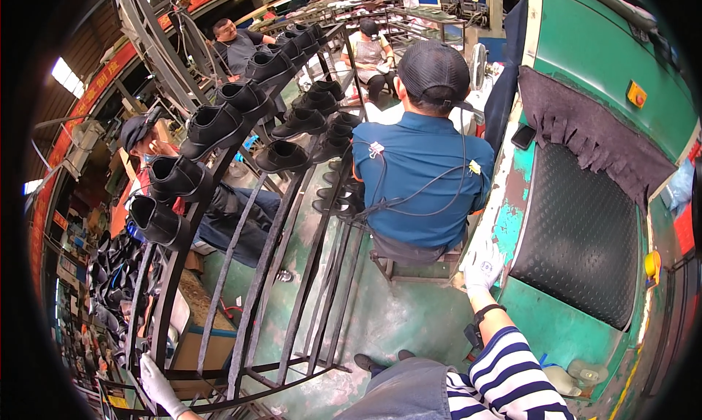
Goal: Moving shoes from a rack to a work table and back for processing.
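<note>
My left hand [161, 388], in a white glove, is at the near left corner of a dark metal shoe rack [252, 314], its fingers closed around the frame. Black shoes [213, 129] stand in rows along the rack's upper bars, with more on the lower levels. To the right, my right hand [484, 266], also white-gloved, rests on the worn edge of a green machine [550, 314]. Its fingers stretch forward and hold nothing. Beside that hand lies the machine's black studded conveyor belt [578, 233].
A seated person in a blue shirt [420, 179] is just ahead, between rack and machine. Another person [150, 146] sits left behind the rack; two more are farther back. A phone [523, 136] lies on the machine's edge. Black shoes are heaped [117, 288] at left.
</note>
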A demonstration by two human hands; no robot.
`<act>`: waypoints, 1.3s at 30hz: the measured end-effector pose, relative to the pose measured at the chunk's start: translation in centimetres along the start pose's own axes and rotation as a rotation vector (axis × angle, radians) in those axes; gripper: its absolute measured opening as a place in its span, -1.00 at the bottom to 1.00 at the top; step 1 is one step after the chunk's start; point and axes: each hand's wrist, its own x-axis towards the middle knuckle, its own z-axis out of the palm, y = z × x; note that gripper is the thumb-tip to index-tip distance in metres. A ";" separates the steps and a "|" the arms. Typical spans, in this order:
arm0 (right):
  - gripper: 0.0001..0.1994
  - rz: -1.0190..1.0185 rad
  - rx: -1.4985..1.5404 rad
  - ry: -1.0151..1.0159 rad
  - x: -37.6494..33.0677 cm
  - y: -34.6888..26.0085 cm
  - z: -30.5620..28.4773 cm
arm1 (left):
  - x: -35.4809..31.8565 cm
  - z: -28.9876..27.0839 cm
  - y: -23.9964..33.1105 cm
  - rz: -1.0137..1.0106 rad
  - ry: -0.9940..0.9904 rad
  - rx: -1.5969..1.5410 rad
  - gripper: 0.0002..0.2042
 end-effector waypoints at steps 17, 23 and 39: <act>-0.49 0.016 0.041 0.021 -0.2 -0.1 0.1 | -0.4 -0.1 0.7 -0.116 0.027 0.106 -0.45; -0.51 0.005 0.030 0.005 -0.3 -0.2 -0.2 | -0.2 0.1 0.6 -0.128 0.054 0.065 -0.46; -0.48 0.019 0.030 -0.030 -0.3 -0.2 -0.2 | -0.2 0.1 0.5 -0.093 0.022 0.196 -0.39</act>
